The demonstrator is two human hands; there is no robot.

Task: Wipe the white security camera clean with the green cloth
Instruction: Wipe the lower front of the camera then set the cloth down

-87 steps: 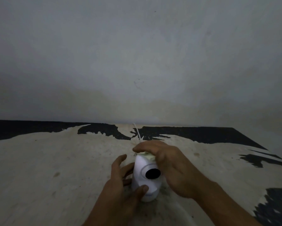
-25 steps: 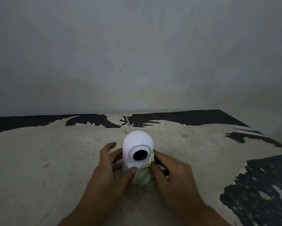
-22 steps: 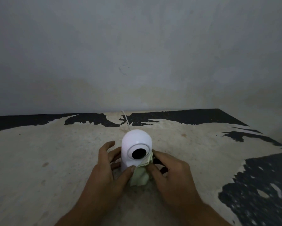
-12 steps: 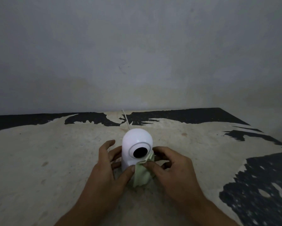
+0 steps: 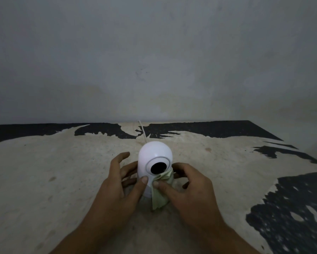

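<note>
- Standing upright on the worn, pale table (image 5: 44,171), the white security camera (image 5: 155,158) faces the viewer with its dark lens (image 5: 158,167) low on the dome.
- The left hand (image 5: 117,191) cups the camera's left side, thumb on the front of the body, fingers loosely spread behind it.
- The right hand (image 5: 187,189) pinches the green cloth (image 5: 160,196) against the camera's lower right front, just below the lens, fingers curled around it.
- A thin white cable (image 5: 142,132) runs from behind the camera toward the grey wall (image 5: 154,52).
</note>
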